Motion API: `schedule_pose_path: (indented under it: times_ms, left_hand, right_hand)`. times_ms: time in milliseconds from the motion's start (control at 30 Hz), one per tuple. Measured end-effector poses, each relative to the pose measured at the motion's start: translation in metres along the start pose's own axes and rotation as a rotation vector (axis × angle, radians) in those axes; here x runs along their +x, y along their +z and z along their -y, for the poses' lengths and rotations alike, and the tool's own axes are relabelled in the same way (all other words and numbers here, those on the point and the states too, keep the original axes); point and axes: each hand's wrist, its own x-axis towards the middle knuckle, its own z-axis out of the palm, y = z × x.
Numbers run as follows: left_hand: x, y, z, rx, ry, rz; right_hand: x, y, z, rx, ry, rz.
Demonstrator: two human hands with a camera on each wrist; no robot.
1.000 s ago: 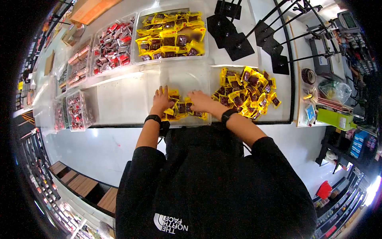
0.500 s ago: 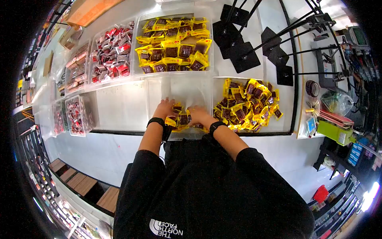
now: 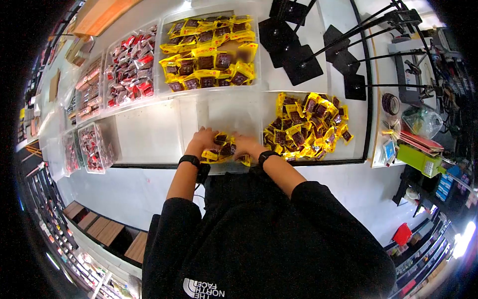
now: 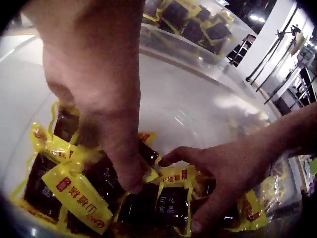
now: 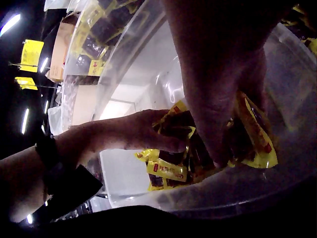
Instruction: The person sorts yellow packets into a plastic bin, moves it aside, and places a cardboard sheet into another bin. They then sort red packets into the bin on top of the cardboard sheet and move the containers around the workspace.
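Note:
Yellow-edged snack packets (image 3: 216,156) with dark contents lie along the near side of a clear plastic bin (image 3: 229,112), right before the person. In the bin, the left hand (image 3: 200,141) grips a packet, its thumb pressed down on the front in the left wrist view. Close beside it, the right hand (image 3: 247,145) holds another packet (image 4: 204,187) between its spread thumb and fingers. One packet (image 5: 257,134) leans against the bin wall by the right hand. The hands hide parts of the row.
A loose heap of the same packets (image 3: 306,127) lies right of the bin. Behind stands a tub (image 3: 162,84) with packets in rows. Red-wrapped sweets (image 3: 130,70) fill a tub farther left. Black stand bases (image 3: 301,65) occupy the back right.
The left hand's fingers, stretched forward earlier, have drawn back and bent around a packet. The right hand has come nearer the left, over the packets. The head view has shifted slightly.

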Motion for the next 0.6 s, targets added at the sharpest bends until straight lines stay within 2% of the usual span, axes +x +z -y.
schedule_pose_path:
  times_ms: [33, 67, 200, 367, 433, 567, 600]
  left_hand:
    - [-0.006, -0.002, -0.004, -0.092, -0.022, 0.004]
    - [-0.011, -0.006, -0.008, -0.182, -0.046, 0.009]
    - [-0.006, 0.007, 0.004, -0.230, 0.082, -0.007]
    - [-0.011, 0.010, -0.002, -0.102, 0.048, -0.070]
    - [-0.017, 0.008, -0.004, -0.088, 0.052, -0.089]
    - [-0.046, -0.009, -0.018, -0.121, -0.006, -0.167]
    - [-0.056, -0.020, -0.022, -0.142, -0.039, -0.193]
  right_hand:
    - [-0.002, 0.000, 0.001, -0.004, -0.087, -0.047]
    - [0.003, 0.003, 0.000, 0.003, -0.087, -0.053]
    - [0.026, 0.022, -0.011, -0.068, -0.124, -0.041]
    - [0.033, 0.034, -0.019, 0.016, -0.098, -0.106]
    - [0.035, 0.039, -0.023, 0.047, -0.244, -0.254]
    - [0.017, 0.023, -0.010, 0.014, -0.263, -0.158]
    - [0.005, 0.013, -0.003, 0.139, -0.253, -0.120]
